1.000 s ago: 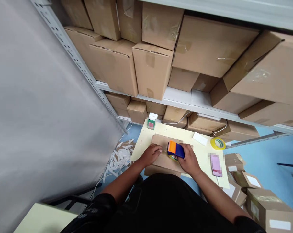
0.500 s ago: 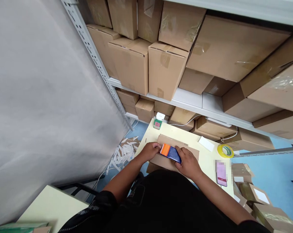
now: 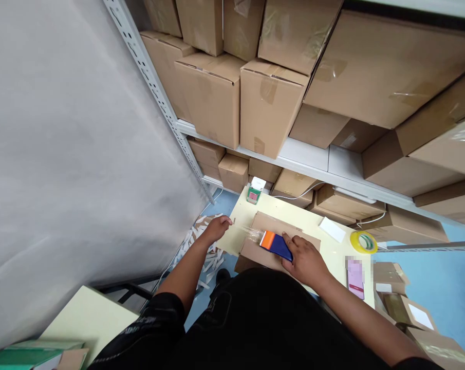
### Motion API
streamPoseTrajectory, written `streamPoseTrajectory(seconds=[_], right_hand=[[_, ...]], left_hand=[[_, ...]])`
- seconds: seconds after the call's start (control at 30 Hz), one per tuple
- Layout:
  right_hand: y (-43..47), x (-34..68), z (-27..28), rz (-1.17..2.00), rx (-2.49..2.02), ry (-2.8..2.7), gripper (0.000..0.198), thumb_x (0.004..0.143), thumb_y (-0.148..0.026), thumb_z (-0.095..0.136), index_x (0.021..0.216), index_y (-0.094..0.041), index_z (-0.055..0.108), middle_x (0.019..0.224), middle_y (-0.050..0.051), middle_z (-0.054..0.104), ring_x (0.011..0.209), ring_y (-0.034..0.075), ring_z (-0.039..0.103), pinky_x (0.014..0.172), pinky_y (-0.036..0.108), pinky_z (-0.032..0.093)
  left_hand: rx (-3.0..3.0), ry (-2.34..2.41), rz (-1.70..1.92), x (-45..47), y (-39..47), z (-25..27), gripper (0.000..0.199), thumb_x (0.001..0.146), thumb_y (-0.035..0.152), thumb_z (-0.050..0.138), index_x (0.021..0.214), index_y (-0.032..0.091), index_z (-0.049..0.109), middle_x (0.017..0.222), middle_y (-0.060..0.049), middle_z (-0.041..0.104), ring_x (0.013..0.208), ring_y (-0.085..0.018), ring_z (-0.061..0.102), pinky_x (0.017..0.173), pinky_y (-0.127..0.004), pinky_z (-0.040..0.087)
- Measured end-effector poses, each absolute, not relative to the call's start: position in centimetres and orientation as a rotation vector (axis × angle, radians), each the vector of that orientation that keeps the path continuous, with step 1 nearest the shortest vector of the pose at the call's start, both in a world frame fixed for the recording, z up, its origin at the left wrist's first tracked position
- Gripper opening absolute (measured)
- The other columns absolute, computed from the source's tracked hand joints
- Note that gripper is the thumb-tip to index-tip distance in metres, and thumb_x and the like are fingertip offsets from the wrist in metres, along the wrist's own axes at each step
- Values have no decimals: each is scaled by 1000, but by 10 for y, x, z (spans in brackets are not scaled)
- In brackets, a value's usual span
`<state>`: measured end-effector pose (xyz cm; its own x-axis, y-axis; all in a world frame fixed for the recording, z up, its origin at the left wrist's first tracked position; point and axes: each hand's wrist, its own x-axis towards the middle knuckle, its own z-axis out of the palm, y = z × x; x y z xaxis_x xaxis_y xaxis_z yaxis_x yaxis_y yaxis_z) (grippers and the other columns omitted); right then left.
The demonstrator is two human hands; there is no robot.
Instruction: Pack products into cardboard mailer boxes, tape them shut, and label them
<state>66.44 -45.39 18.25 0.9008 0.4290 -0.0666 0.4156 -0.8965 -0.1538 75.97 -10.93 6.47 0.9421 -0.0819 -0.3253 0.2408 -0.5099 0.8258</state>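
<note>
My right hand (image 3: 305,258) is wrapped round a blue and orange tape dispenser (image 3: 277,245) with a pale toothed edge, held over a flat cardboard box (image 3: 273,222). From the toothed end a strip of clear packing tape (image 3: 253,234) stretches left, shiny and partly see-through. My left hand (image 3: 218,228) pinches the far end of that strip beyond the box's left side, fingertips pressed together. How far the tape touches the cardboard I cannot tell.
On the pale table (image 3: 280,204) lie a yellow tape roll (image 3: 364,242), a phone (image 3: 355,277), a white card stack (image 3: 332,229) and a small green container (image 3: 254,191). Shelves of cardboard boxes (image 3: 273,108) stand ahead. White scraps (image 3: 212,259) litter the floor at left.
My left hand has moved left, away from the dispenser, and a length of clear tape now spans the gap. My right hand still holds the dispenser over the box. The view has shifted slightly.
</note>
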Motion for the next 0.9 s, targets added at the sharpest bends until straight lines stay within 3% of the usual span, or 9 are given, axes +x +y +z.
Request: streamPoseTrajectory(seconds=[0.17, 0.27, 0.4, 0.5, 0.6, 0.73, 0.9], right_hand=[[-457, 665, 180, 51, -2963, -647, 72, 98, -52, 54, 160, -19, 39, 108, 14, 66, 96, 31, 65, 89, 44, 52], [-457, 664, 179, 51, -2966, -655, 68, 101, -53, 51, 158, -18, 41, 109, 14, 66, 96, 31, 64, 89, 44, 52], [-454, 661, 179, 90, -2975, -602, 64, 102, -54, 47, 151, -14, 51, 111, 16, 66, 99, 32, 64, 91, 45, 52], [-451, 660, 180, 123, -2964, -552, 66, 101, -58, 48, 151, -15, 52, 112, 16, 66, 102, 32, 63, 92, 45, 52], [-449, 660, 182, 176, -2948, -511, 67, 100, -58, 48, 153, -17, 49, 116, 16, 66, 103, 32, 64, 91, 44, 52], [-446, 666, 186, 291, -2951, -466, 70, 100, -61, 45, 156, -18, 46, 121, 16, 65, 102, 31, 65, 90, 42, 52], [-445, 676, 192, 430, -2908, -499, 74, 99, -64, 46, 159, -21, 42, 124, 16, 65, 105, 30, 66, 92, 40, 51]], left_hand=[[2144, 77, -359, 748, -143, 38, 27, 90, 24, 45, 91, 20, 71, 99, -5, 76, 99, -21, 69, 93, -32, 50], [2144, 69, -402, 737, -172, 23, 29, 95, 27, 45, 94, 20, 73, 100, -6, 78, 102, -22, 71, 94, -33, 52], [2190, 96, -443, 733, -178, 24, 39, 94, 33, 54, 126, 13, 67, 107, -12, 76, 106, -28, 71, 96, -40, 53], [2339, -102, -276, 738, -163, 49, 64, 86, 27, 63, 147, 13, 54, 140, -18, 63, 134, -32, 56, 115, -47, 42], [2340, -667, -180, 741, -159, 79, 78, 85, 30, 65, 159, 23, 41, 163, -10, 41, 153, -30, 34, 126, -45, 28], [2404, -989, -327, 737, -175, 95, 107, 79, 62, 74, 165, 21, 26, 172, -12, 23, 159, -37, 14, 127, -58, 16], [2570, -1048, -308, 735, -182, 86, 112, 80, 75, 68, 166, 19, 23, 172, -14, 19, 160, -38, 11, 127, -60, 6]])
